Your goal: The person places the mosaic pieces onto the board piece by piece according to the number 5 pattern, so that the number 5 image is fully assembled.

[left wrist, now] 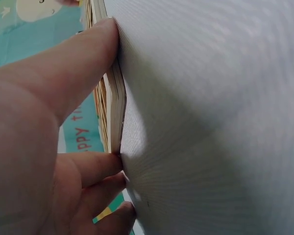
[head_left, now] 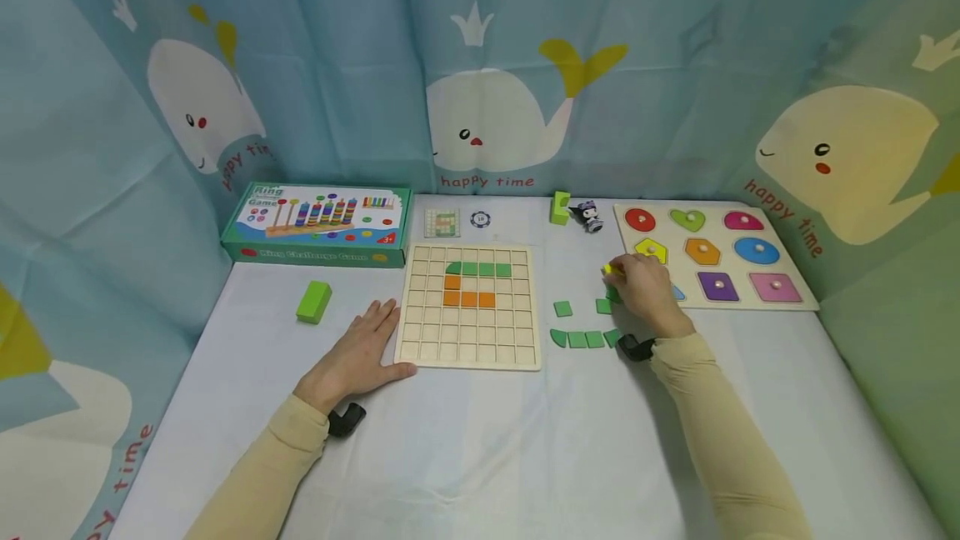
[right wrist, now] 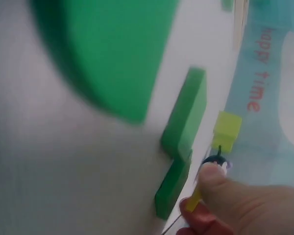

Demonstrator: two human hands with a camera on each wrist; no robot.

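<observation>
A square wooden grid board (head_left: 468, 340) lies in the middle of the table, bearing a row of green tiles (head_left: 484, 269) and an L of orange tiles (head_left: 469, 299). My left hand (head_left: 358, 357) rests at the board's lower left corner, fingers extended along its left edge and thumb at the front edge; the left wrist view shows the board's side (left wrist: 116, 112) against them. My right hand (head_left: 648, 288) pinches a small yellow tile (right wrist: 194, 199) between thumb and finger, right of the board. Under and near it lie several loose green tiles (head_left: 576, 339), some partly covered by the hand.
A ring game box (head_left: 315, 223) stands at the back left, with a green block (head_left: 313, 302) before it. Behind the board lie a pattern card (head_left: 442, 222) and a round chip (head_left: 481, 220). Another green block (head_left: 559, 208), a small figurine (head_left: 588, 216) and a shape puzzle (head_left: 738, 298) sit back right.
</observation>
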